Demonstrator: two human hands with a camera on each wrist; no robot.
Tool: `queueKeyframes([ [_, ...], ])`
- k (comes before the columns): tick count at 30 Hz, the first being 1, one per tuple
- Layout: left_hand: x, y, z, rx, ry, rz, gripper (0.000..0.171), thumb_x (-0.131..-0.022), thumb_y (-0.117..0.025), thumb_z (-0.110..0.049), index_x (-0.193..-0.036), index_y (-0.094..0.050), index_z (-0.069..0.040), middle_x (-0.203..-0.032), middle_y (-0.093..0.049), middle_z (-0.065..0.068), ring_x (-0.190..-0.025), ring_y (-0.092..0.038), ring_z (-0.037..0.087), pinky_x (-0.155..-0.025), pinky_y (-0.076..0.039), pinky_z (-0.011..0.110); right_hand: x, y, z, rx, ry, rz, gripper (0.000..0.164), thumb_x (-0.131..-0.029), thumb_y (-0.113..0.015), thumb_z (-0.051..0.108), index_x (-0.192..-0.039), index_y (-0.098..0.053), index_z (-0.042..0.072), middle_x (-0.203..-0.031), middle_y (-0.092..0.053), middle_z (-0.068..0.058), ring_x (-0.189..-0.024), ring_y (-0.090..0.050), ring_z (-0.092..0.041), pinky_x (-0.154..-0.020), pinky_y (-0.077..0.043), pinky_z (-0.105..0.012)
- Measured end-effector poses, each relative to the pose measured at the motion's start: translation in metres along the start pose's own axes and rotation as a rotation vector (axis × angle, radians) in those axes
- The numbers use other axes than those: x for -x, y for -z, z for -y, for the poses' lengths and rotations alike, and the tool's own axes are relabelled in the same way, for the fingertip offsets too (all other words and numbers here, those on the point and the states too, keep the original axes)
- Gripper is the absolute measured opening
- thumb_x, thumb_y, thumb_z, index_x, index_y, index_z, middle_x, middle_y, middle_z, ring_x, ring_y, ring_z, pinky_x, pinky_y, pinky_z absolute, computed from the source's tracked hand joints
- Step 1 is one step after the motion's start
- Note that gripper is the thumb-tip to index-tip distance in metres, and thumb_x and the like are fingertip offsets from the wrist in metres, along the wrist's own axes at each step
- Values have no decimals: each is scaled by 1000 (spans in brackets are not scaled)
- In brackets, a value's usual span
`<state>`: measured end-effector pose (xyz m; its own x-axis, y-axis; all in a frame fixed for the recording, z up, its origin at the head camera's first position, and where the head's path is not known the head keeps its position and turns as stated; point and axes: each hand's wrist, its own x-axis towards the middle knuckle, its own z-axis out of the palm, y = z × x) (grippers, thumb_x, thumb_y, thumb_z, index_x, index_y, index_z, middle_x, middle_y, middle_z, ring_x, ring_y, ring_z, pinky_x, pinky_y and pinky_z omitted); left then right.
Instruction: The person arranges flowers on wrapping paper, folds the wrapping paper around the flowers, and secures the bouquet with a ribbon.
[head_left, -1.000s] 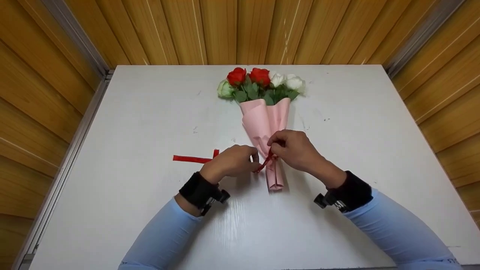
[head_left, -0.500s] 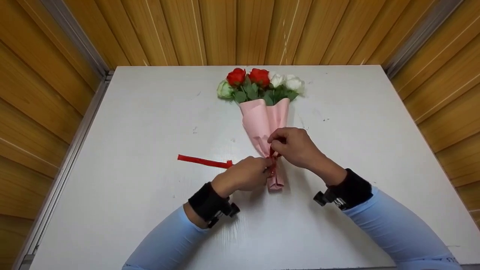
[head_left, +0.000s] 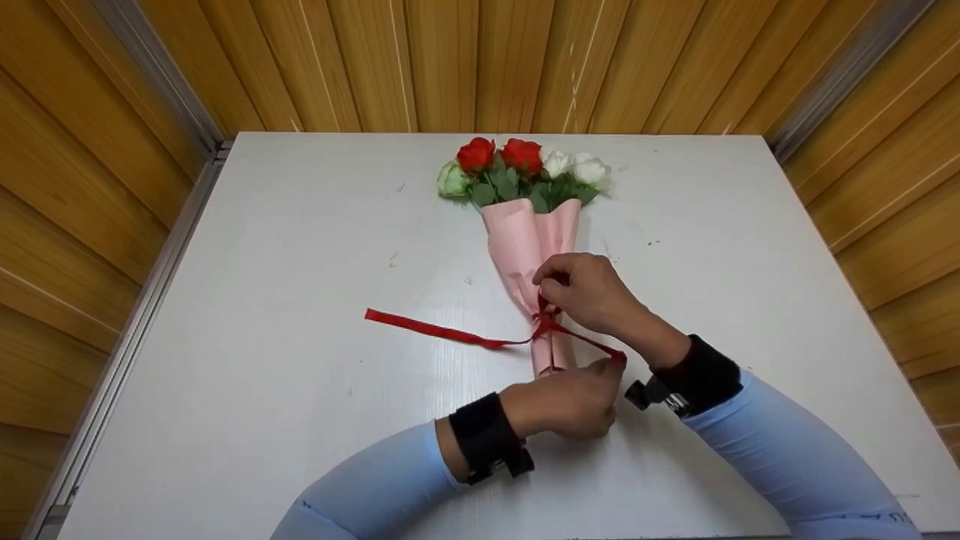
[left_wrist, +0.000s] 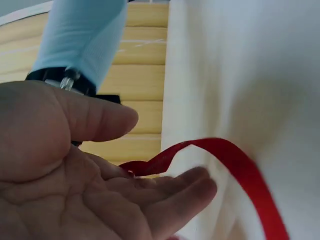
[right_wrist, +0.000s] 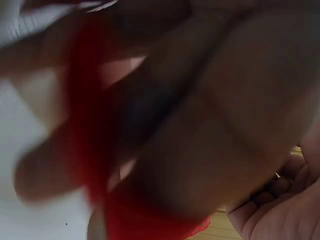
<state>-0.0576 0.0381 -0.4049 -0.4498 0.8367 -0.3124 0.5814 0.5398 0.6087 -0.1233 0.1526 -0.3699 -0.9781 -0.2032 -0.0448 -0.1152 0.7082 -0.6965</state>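
A bouquet of roses wrapped in pink paper (head_left: 514,244) lies on the table, its stem end toward me. A red ribbon (head_left: 431,328) crosses its narrow part, with one tail lying to the left. My right hand (head_left: 596,292) pinches a short upright piece of ribbon above the crossing. My left hand (head_left: 566,401) has crossed below the stem end and draws the other tail to the right; the ribbon (left_wrist: 235,160) runs in among its fingers, with the thumb apart. In the right wrist view blurred fingers with ribbon (right_wrist: 90,115) cover much of the right hand (right_wrist: 285,215).
Red roses (head_left: 521,156), white roses (head_left: 589,171) and a pale green rose (head_left: 452,180) top the bouquet at the back. The white table (head_left: 300,225) is bounded by wood-patterned panels (head_left: 450,67) at the back and sides.
My left hand has moved from the left of the stems to below them and rightward, drawing a ribbon tail across. The left tail slid rightward and shows more. My right hand stays nearly still.
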Motion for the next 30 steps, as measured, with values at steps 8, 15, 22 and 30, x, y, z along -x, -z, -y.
queueKeyframes([
  [8,3,6,-2,-120,-11,181,40,-108,-55,-33,-141,-61,-12,-91,-66,-3,-76,-58,13,-68,-47,27,0,0,-7,23,7,-21,22,-98,-59,9,-101,-80,5,-84,-74,-3,-70,-60,-15,-60,-44,-28],
  [15,32,48,28,-70,22,162,26,-104,-67,-32,-90,-77,-13,-66,-51,-4,-64,-50,15,-61,-43,28,0,0,-7,2,13,-13,22,-98,-59,9,-99,-80,6,-86,-75,-3,-72,-60,-16,-62,-47,-28],
  [22,43,82,67,76,281,-260,15,-102,-68,-27,-100,-69,-12,-84,-64,1,-75,-60,19,-65,-47,33,3,0,-8,-33,4,20,22,-99,-58,8,-103,-79,5,-89,-75,-11,-73,-63,-16,-63,-49,-27],
  [30,21,80,80,320,118,-488,27,-101,-70,-22,-124,-68,-8,-106,-72,7,-91,-64,18,-76,-52,29,6,-2,-8,-51,28,2,23,-95,-56,5,-111,-73,7,-92,-72,-6,-78,-63,-17,-69,-51,-28],
])
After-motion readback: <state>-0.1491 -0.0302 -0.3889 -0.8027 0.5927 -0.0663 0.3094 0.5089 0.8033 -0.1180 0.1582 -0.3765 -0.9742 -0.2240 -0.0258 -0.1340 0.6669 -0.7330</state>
